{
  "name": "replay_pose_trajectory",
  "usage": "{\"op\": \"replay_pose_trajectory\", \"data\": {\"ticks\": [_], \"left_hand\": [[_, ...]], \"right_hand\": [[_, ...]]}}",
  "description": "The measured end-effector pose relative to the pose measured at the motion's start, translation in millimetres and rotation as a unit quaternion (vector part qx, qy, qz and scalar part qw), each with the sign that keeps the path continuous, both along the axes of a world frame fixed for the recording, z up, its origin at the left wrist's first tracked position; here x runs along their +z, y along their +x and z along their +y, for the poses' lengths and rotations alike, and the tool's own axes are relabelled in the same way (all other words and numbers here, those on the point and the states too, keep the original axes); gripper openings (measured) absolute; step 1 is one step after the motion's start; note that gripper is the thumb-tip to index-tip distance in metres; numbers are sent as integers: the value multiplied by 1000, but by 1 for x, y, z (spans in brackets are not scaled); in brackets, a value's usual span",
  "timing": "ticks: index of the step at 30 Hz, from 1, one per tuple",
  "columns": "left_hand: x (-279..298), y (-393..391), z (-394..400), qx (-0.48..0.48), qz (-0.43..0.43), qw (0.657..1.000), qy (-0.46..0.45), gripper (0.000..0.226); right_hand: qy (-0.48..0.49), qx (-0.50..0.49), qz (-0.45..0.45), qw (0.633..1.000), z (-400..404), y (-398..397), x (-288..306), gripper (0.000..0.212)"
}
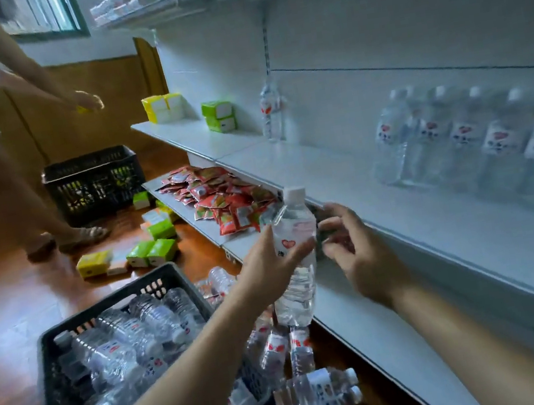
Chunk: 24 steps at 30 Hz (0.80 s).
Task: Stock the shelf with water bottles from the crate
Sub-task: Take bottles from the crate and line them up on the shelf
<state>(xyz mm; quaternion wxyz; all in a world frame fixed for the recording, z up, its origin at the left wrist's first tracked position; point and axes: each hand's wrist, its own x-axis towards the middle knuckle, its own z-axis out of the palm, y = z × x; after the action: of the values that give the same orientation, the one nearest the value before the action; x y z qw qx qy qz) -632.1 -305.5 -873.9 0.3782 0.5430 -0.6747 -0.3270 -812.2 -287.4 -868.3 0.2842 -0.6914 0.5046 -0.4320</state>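
Nearest us sat the black crate (55, 372), low at our left and heaped with clear water bottles (130, 340) lying on their sides, with more spilled on the floor just beside it. Above its far rim, our left hand (268, 268) gripped one bottle (296, 257) upright around its label, thumb and fingers curled about the body, white cap up. Our right hand (355, 248) hovered just beside it with fingers loosely spread, holding nothing; whether its fingertips touched the plastic we could not tell. The bottle stood in the air just short of the front edge of the white shelf (433, 212), not yet over it.

We judged this the carrying step, perhaps a hand-over to the right hand. The next move called for lifting the bottle clear of the shelf lip and setting it upright beside the row of bottles (456, 135) standing at the back right, without knocking them.

Farther off stood a lone bottle (270, 111), red snack packets (223, 198) on the shelf below, and another person beside a second crate (95, 184).
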Motion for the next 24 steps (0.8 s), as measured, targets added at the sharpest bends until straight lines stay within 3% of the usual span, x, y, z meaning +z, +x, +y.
{"op": "replay_pose_trajectory", "data": {"ticks": [3,7,10,16,24], "left_hand": [[23,-41,-17,-2,64,998,-29,63],[49,-99,-37,-58,106,992,-48,42],[60,-138,-52,-116,115,985,-58,37],[60,-186,-93,-172,143,973,-56,53],[14,-202,-159,-227,78,968,-75,50]], "right_hand": [[-19,-47,78,996,10,-21,-3,66],[-42,-137,99,985,2,-46,-7,93],[-54,-210,87,972,-14,-71,-3,93],[-54,-280,111,952,-49,-113,-4,95],[-45,-342,86,935,-107,-133,-35,85]]}}
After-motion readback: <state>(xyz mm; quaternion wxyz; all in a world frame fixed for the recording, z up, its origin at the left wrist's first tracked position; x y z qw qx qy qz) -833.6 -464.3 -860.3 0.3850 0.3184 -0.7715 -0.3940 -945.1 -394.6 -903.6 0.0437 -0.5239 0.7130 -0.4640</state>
